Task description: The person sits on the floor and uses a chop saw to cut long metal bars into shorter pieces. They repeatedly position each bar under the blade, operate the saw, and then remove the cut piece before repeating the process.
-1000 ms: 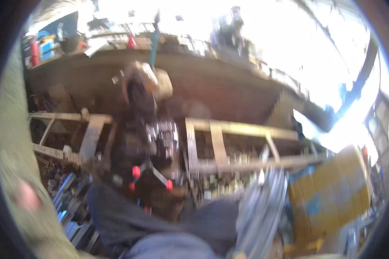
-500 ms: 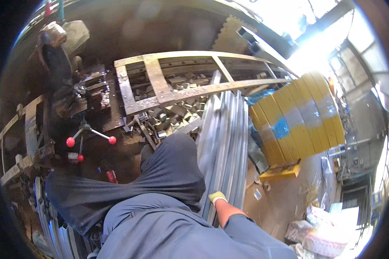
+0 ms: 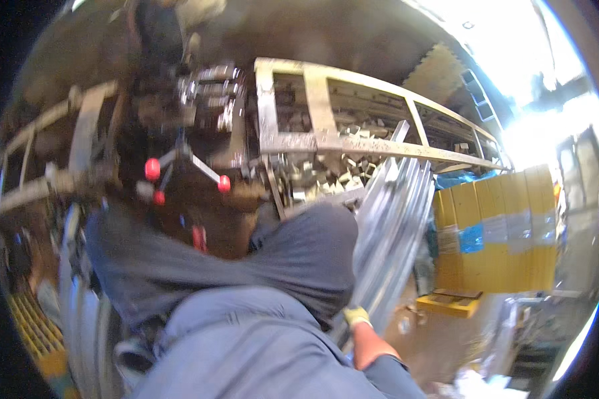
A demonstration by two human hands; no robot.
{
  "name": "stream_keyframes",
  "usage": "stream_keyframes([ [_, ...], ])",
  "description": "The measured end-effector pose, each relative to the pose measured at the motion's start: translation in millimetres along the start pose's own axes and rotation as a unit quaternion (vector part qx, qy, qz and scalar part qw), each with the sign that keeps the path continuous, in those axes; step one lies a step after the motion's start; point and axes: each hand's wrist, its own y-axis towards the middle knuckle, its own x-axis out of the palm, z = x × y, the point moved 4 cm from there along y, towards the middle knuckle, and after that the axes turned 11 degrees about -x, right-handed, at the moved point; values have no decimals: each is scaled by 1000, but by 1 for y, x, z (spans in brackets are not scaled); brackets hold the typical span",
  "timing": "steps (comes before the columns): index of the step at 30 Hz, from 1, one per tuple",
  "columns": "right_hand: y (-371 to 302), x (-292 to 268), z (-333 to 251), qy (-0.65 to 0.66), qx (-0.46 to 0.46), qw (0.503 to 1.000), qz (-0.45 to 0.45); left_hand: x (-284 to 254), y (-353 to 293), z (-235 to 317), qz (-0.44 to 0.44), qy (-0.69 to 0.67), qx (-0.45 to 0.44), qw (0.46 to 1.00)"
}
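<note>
My right hand (image 3: 357,316), in a pale yellow glove, is at the near part of a bundle of long grey metal profiles (image 3: 396,226). Its fingers look curled over the edge of one profile, though blur softens them. The profiles run away from me beside my right knee, their far ends by a wooden frame (image 3: 379,144). My left hand is out of view. Ahead of my legs is a three-spoke machine handle (image 3: 186,159) with red knobs. The machine part (image 3: 209,100) behind it is dark and shiny.
Many short cut pieces (image 3: 343,174) lie heaped beside the wooden frame. To the right stands a stack of yellow boxes (image 3: 496,229) wrapped with tape, with a yellow block (image 3: 449,302) below. More metal profiles (image 3: 80,312) and a yellow grate (image 3: 36,326) are at my left.
My view has swung left, so the surroundings sit further right in the picture. My gloved right hand stays by the metal profiles. The yellow grate at the left has come into view.
</note>
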Motion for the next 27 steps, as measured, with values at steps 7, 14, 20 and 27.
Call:
stream_keyframes([
  [7, 17, -30, -15, 30, 23, 993, 114, -27, 51, 26, 113, -54, 89, 988],
  [14, 37, -87, -78, 115, -71, 960, 246, -72, 105, 109, 252, -190, 240, 918],
  [20, 156, -153, -123, 448, -177, 812, 329, 1, 151, 203, 116, -392, 367, 836],
  [27, 132, -328, -260, 664, -271, 656, 235, 210, 183, 233, -145, -114, 292, 938],
])
